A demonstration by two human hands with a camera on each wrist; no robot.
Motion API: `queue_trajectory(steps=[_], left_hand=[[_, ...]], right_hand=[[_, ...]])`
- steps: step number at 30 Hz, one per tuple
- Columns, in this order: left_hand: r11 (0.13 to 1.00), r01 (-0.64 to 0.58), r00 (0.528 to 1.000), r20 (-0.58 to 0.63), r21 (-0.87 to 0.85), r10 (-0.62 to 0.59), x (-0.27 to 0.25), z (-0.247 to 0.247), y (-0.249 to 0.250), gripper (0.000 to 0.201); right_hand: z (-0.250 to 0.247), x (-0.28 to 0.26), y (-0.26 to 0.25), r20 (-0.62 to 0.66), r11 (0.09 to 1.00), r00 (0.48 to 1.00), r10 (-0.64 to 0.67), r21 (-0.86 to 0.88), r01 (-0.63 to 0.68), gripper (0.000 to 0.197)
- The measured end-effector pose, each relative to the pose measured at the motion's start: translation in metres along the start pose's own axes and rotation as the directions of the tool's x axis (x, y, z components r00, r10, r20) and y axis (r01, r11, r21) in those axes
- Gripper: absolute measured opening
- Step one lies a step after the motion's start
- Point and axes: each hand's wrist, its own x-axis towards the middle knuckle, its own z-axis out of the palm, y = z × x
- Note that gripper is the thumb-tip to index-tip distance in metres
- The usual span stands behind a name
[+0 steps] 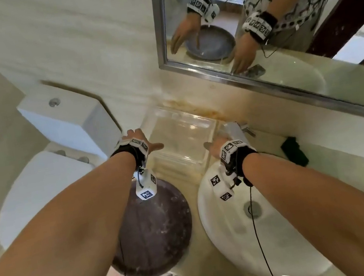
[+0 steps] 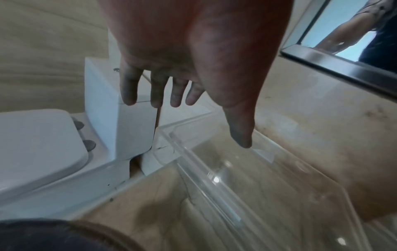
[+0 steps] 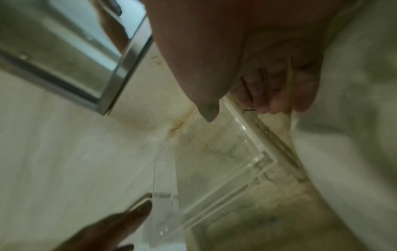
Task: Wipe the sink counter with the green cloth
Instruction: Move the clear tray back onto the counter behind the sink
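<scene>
The dark green cloth (image 1: pixel 294 151) lies crumpled on the beige sink counter (image 1: pixel 198 234), right of the faucet, and neither hand touches it. A clear plastic box (image 1: pixel 180 161) stands on the counter's back left part. My left hand (image 1: pixel 144 143) hovers at the box's left side with fingers straight; in the left wrist view the left hand (image 2: pixel 218 121) holds its thumb above the box (image 2: pixel 247 186). My right hand (image 1: pixel 215 146) reaches the box's right wall. The blurred right wrist view shows the right hand (image 3: pixel 238 112) straddling that wall (image 3: pixel 242 125), thumb inside, fingers outside.
A dark round bowl (image 1: pixel 152 232) sits on the counter's front left. The white basin (image 1: pixel 240 247) and faucet (image 1: pixel 238 129) are under my right arm. A toilet (image 1: pixel 41 182) stands left of the counter. A mirror (image 1: pixel 276 17) hangs above the stained back wall.
</scene>
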Motion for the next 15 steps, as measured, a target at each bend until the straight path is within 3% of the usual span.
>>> queue_trajectory(steps=[4,8,10,13,15], left_hand=[[0.996,0.071,0.996,0.058,-0.053,-0.068,0.031,0.006,-0.008,0.112],[0.98,0.096,0.99,0.117,-0.177,-0.076,0.049,0.009,-0.006,0.111],[0.969,0.121,0.986,0.14,-0.216,-0.092,0.059,0.009,-0.006,0.116],[0.948,0.163,0.976,0.187,-0.272,-0.114,0.066,0.007,-0.008,0.118],[0.945,0.177,0.967,0.229,-0.276,-0.115,0.068,0.002,-0.007,0.114]], right_hand=[[0.006,0.019,0.0,0.14,0.972,0.977,0.158,0.154,-0.179,0.09],[0.008,0.023,-0.001,0.177,0.909,0.961,0.213,0.324,-0.262,0.092],[0.015,0.037,-0.001,0.192,0.873,0.957,0.219,0.4,-0.28,0.107],[0.043,0.104,0.024,0.171,0.825,0.951,0.257,0.473,-0.308,0.145],[0.05,0.121,0.03,0.161,0.81,0.945,0.283,0.487,-0.326,0.147]])
